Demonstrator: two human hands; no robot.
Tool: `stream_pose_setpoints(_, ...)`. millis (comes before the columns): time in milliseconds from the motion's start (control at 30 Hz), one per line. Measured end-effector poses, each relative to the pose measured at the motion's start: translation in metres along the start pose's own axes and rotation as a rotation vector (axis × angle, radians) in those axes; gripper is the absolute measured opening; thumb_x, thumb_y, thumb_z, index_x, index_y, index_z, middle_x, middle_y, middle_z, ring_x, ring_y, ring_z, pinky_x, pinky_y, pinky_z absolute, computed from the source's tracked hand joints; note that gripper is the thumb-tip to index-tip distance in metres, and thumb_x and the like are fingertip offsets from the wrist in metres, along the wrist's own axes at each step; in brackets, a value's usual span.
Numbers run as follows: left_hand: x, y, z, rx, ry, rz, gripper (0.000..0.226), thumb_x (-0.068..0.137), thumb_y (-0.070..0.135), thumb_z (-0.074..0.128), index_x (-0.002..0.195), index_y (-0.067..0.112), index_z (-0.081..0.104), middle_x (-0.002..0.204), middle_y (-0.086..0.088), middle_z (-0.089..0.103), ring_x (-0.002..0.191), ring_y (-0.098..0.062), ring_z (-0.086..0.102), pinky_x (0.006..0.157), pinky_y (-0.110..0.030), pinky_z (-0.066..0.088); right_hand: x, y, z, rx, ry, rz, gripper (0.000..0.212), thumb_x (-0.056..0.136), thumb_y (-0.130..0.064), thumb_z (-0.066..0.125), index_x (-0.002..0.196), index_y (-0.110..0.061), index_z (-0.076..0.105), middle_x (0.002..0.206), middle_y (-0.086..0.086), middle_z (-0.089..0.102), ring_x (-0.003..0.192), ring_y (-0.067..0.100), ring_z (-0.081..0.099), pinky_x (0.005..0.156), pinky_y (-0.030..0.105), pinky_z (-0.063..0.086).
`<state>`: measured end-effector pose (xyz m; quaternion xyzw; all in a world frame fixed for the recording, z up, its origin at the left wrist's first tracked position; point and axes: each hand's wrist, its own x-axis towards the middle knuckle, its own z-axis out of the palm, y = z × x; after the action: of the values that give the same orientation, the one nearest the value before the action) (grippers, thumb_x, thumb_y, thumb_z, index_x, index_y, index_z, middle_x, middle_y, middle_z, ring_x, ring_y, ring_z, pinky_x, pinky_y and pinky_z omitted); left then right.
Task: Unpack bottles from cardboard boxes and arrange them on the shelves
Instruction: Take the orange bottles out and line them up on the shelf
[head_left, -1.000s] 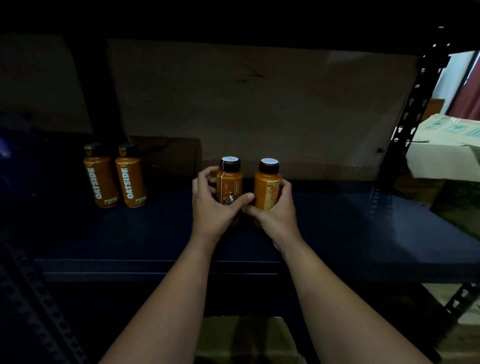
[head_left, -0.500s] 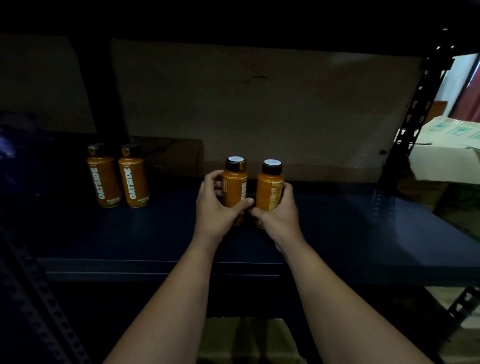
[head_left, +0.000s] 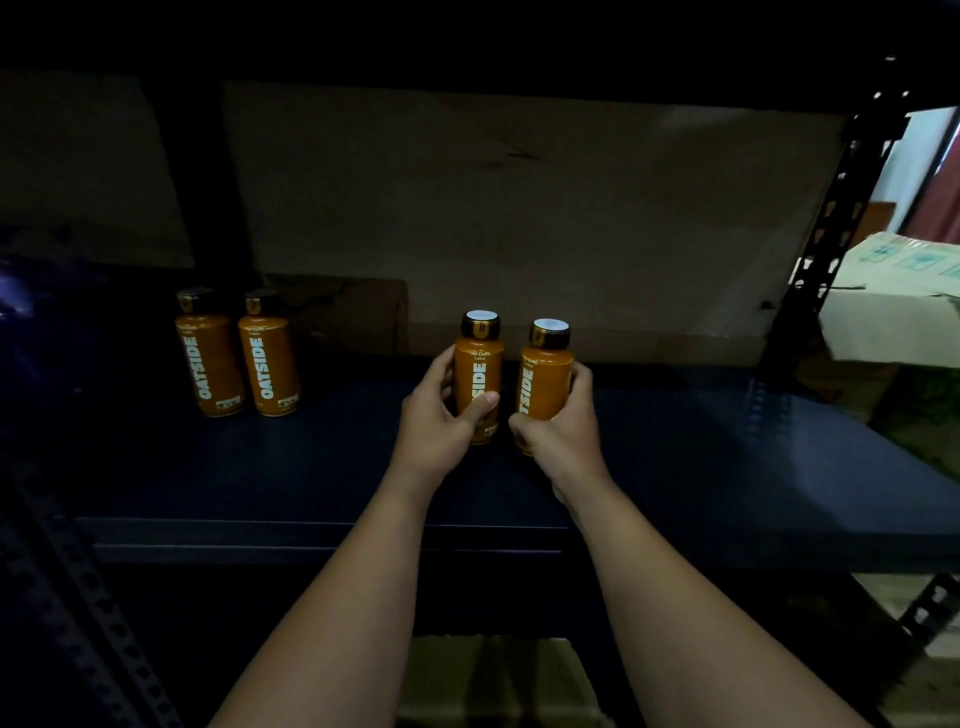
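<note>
Two orange OATSIDE bottles with dark caps stand upright side by side on the dark blue shelf (head_left: 727, 467). My left hand (head_left: 436, 421) grips the left bottle (head_left: 479, 364) around its lower half, thumb across the label. My right hand (head_left: 563, 426) grips the right bottle (head_left: 545, 374) the same way. Both labels face me. Further left on the same shelf stand two more OATSIDE bottles, one (head_left: 208, 358) beside the other (head_left: 267, 361), touching, labels forward.
A cardboard sheet (head_left: 545, 223) lines the back of the shelf. A perforated black upright (head_left: 831, 223) frames the right side, with a pale cardboard box (head_left: 893, 312) beyond it. Another box top (head_left: 493, 680) shows below the shelf edge between my forearms.
Both held bottles have been turned about their axes, so the OATSIDE labels now face me. My hands stay in nearly the same place on the shelf.
</note>
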<state>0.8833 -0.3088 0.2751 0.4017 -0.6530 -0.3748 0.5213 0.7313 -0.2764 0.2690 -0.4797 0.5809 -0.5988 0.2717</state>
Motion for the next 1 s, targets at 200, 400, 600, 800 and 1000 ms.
stream_pose_setpoints(200, 0.0, 0.0, 0.0, 0.013, 0.008, -0.006, 0.073, 0.091, 0.022, 0.076, 0.151, 0.033, 0.038, 0.153, 0.005, 0.045, 0.134, -0.008, 0.039, 0.11, -0.038, 0.041, -0.004, -0.002, 0.005, -0.054, 0.068, -0.016, 0.1, 0.064, -0.014, 0.094, 0.136, -0.043, 0.032, 0.139, -0.005, 0.047, 0.13, 0.018, 0.048, 0.105, 0.049, 0.048)
stream_pose_setpoints(400, -0.002, 0.002, 0.0, 0.046, -0.028, -0.003, 0.074, 0.096, 0.021, 0.07, 0.157, 0.032, 0.03, 0.148, 0.013, 0.044, 0.134, -0.003, 0.036, 0.108, -0.031, 0.037, -0.005, -0.004, 0.001, -0.011, 0.029, -0.01, 0.097, 0.075, -0.004, 0.085, 0.147, -0.036, 0.028, 0.134, -0.005, 0.049, 0.123, 0.017, 0.053, 0.095, 0.036, 0.05)
stream_pose_setpoints(600, -0.001, -0.002, 0.003, 0.202, 0.039, 0.027, 0.1, 0.083, 0.036, 0.082, 0.16, 0.037, 0.018, 0.149, 0.011, 0.033, 0.144, -0.014, 0.028, 0.119, -0.047, 0.034, -0.007, -0.005, 0.004, -0.053, 0.081, -0.042, 0.09, 0.074, -0.022, 0.089, 0.144, -0.036, 0.034, 0.141, -0.005, 0.049, 0.129, 0.017, 0.05, 0.106, 0.05, 0.048)
stream_pose_setpoints(800, -0.002, 0.001, -0.001, 0.269, 0.141, 0.053, 0.086, 0.088, 0.024, 0.078, 0.158, 0.033, 0.027, 0.145, 0.005, 0.041, 0.138, -0.016, 0.041, 0.112, -0.046, 0.045, -0.005, -0.003, 0.006, -0.136, 0.084, -0.063, 0.086, 0.078, -0.019, 0.086, 0.146, -0.032, 0.034, 0.143, -0.002, 0.05, 0.13, 0.019, 0.05, 0.107, 0.049, 0.047)
stream_pose_setpoints(1000, 0.003, -0.004, -0.061, 0.346, 0.193, -0.007, 0.074, 0.091, 0.013, 0.074, 0.153, 0.02, 0.034, 0.152, -0.004, 0.044, 0.121, -0.003, 0.037, 0.06, 0.009, 0.035, -0.009, -0.008, 0.014, -0.296, 0.021, -0.107, 0.088, 0.081, -0.023, 0.084, 0.151, -0.024, 0.031, 0.146, 0.003, 0.048, 0.132, 0.023, 0.049, 0.103, 0.037, 0.043)
